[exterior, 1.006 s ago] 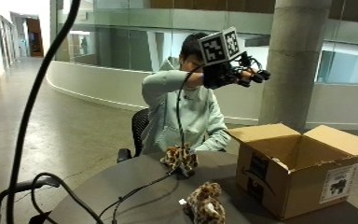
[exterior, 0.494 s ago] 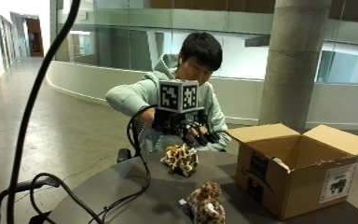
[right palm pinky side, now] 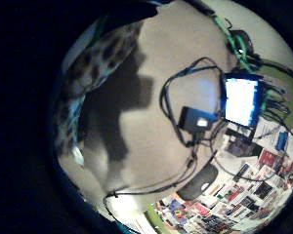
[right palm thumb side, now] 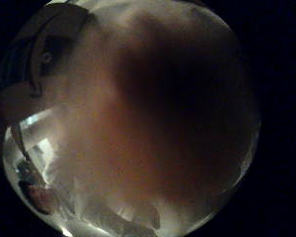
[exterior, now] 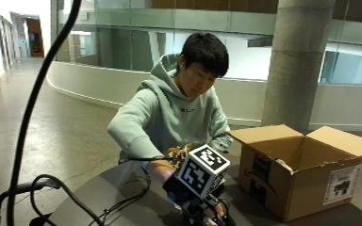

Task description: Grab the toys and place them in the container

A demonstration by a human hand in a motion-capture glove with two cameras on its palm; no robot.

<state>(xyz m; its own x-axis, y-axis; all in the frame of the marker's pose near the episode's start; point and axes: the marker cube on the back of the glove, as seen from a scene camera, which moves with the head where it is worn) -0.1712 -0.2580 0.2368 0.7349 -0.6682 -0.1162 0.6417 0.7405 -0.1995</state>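
**Spotted plush toy under the gloved hand, box waiting open alongside**

From the outside view, a person in a pale green hoodie is leaning over the dark round tabletop (exterior: 105, 197) and reaching the gloved right hand (exterior: 200, 207) down near its front edge. The hand is mostly covered from this side, so I cannot tell how far the grip is open or whether it has anything. A tan, spotted plush toy (exterior: 180, 151) is peeking out just behind the forearm. The cardboard box (exterior: 297, 181), flaps up and mouth open, is standing on the tabletop just beside the arm.

In the little-finger-side palm view, a spotted plush toy (right palm pinky side: 95, 63) is lying on the tabletop at the rim of the picture, near the palm; whether it is the one seen from outside I cannot say. Cables and a small black device are trailing across the surface farther off.

The thumb-side palm view is filling almost wholly with a blurred brownish mass, something very close to the palm; what it is cannot be made out.

Judging by its look, the toy is light, soft and squashy, not fragile and not slippery, with fur that gives purchase. Closing the grip round the thick body is looking safer than pinching a limb, which would let it dangle and swing on the way to the box.
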